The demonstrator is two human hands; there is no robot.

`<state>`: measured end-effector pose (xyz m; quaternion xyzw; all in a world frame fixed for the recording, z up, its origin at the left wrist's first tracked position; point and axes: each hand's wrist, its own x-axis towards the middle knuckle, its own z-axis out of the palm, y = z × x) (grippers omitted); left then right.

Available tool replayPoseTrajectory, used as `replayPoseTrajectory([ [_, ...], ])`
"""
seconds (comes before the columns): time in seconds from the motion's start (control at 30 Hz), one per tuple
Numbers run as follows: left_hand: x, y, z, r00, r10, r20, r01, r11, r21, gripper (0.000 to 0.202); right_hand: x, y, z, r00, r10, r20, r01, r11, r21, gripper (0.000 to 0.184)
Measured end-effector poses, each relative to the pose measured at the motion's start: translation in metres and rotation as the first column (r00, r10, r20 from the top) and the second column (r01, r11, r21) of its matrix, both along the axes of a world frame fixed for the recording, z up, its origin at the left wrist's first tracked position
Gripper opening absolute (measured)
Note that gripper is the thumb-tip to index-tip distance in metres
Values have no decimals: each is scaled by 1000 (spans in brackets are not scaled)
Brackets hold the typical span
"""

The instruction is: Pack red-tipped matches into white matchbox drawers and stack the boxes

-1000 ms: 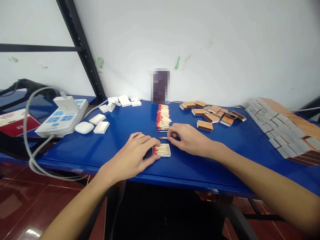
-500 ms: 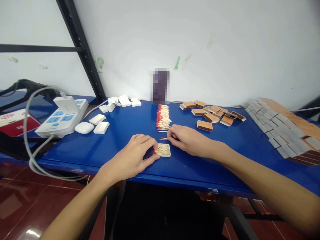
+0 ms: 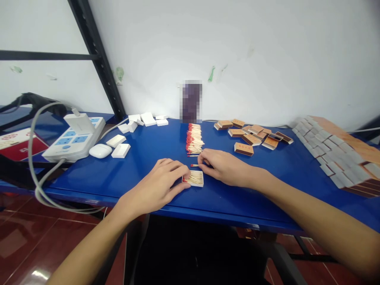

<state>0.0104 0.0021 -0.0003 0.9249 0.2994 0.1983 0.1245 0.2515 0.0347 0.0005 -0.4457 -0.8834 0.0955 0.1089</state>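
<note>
My left hand [image 3: 166, 180] grips the left end of a small white matchbox tray [image 3: 202, 183], its fingertips reaching over the rim. Wooden matches [image 3: 195, 177] with red heads lie inside the tray. Just behind it, my right hand [image 3: 218, 166] is closed in a pinch on a match [image 3: 194, 165], whose red head points left. A long pile of matches [image 3: 194, 138] runs back from there toward the wall, heads mostly to the left. The tips of my right fingers partly hide the held match.
White empty trays [image 3: 121, 150] and a white earbud case [image 3: 100, 151] lie left, beside a power strip [image 3: 73, 140] with cables. Several orange-brown matchbox sleeves [image 3: 244, 149] are scattered right of the pile. A large stack of sleeves [image 3: 335, 158] stands farther right. A blurred dark object [image 3: 190, 101] leans at the wall.
Hardly anything differs. The match in my right fingers shows a shorter length than before, and the whole view has shifted very slightly.
</note>
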Motion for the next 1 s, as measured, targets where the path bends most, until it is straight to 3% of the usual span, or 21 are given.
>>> replayPoseTrajectory([
  [0.23, -1, 1, -2, 999, -6, -40, 7, 1000, 7, 22, 1, -2, 6, 996, -19, -88, 24, 998, 57, 10],
  [0.5, 1, -1, 1, 998, 52, -18, -53, 998, -33, 13, -5, -13, 18, 958, 63, -279, -70, 997, -15, 10],
  [0.63, 2, -2, 0, 992, 124, 10, -123, 991, -58, 15, -13, -18, 14, 964, 100, -248, -109, 994, -22, 7],
  [0.77, 2, -1, -2, 994, 102, 25, -101, 994, -31, 18, -19, -24, 9, 975, 97, -198, -108, 993, -42, 3],
  [0.93, 1, 1, -4, 996, 86, 22, -87, 995, 46, 19, -19, -25, 14, 977, 88, -194, -73, 994, 81, 7],
  [1.0, 1, 2, -4, 995, 93, 26, -95, 994, 60, 21, -13, -21, 20, 990, 13, -138, 9, 987, 158, 7],
])
